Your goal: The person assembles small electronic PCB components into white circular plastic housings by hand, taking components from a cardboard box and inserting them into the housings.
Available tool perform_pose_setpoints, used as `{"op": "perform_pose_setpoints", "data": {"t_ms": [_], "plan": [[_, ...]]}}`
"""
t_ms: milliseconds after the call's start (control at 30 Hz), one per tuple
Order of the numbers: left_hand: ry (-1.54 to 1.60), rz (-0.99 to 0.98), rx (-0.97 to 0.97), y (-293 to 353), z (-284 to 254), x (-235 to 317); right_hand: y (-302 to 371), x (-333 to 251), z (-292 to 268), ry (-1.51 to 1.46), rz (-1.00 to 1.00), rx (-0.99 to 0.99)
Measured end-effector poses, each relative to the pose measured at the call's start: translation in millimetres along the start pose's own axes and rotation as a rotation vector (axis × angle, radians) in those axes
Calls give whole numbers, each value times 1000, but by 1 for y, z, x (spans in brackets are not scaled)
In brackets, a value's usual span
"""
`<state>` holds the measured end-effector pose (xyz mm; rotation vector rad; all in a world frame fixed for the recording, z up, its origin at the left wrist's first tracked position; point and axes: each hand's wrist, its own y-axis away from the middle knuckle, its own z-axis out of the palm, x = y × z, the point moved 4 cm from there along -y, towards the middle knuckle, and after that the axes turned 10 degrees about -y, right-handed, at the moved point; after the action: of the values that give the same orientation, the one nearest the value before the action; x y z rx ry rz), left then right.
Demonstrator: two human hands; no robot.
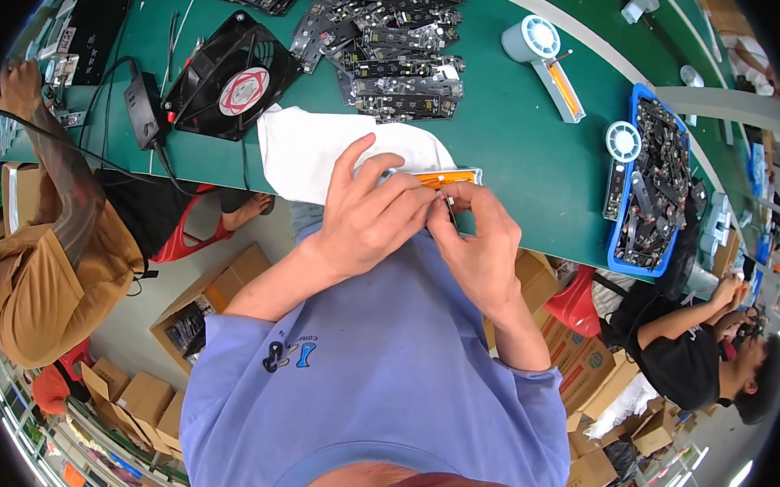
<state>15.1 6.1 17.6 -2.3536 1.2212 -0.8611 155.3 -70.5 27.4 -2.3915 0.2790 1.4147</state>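
In front of my chest, both hands work close together at the edge of the green table. Between them lies an open light-blue casing with an orange inside (447,179), like the handle of the handheld fan on the table. My left hand (370,208) is closed around its left part, index finger raised. My right hand (481,241) pinches a small dark strip (450,213) just below the casing. The fingertips of both hands meet and hide much of what they grip. Beyond the left hand, a white cloth (299,151) is spread on the table.
Black circuit boards (407,68) lie heaped at the far middle, near a black box fan (237,79) and a power adapter (143,109). A light-blue handheld fan (559,91) lies to the right. Beyond it stands a blue bin (625,215) of boards. People sit on both sides.
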Motion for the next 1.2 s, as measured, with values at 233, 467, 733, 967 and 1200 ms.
{"op": "perform_pose_setpoints", "data": {"t_ms": [233,467,733,967,1200], "plan": [[-20,17,45,2,2,0,-2,1,-1,72,-96,-89],[-13,22,59,2,3,0,-10,1,-5,78,-240,-130],[-11,-52,34,0,-1,-2,-4,0,-6,-25,-188,-93],[128,-23,-102,-2,2,-6,0,-8,-6,130,-412,-1],[123,153,-103,-4,4,-11,-17,21,-12,-560,504,-179]]}}
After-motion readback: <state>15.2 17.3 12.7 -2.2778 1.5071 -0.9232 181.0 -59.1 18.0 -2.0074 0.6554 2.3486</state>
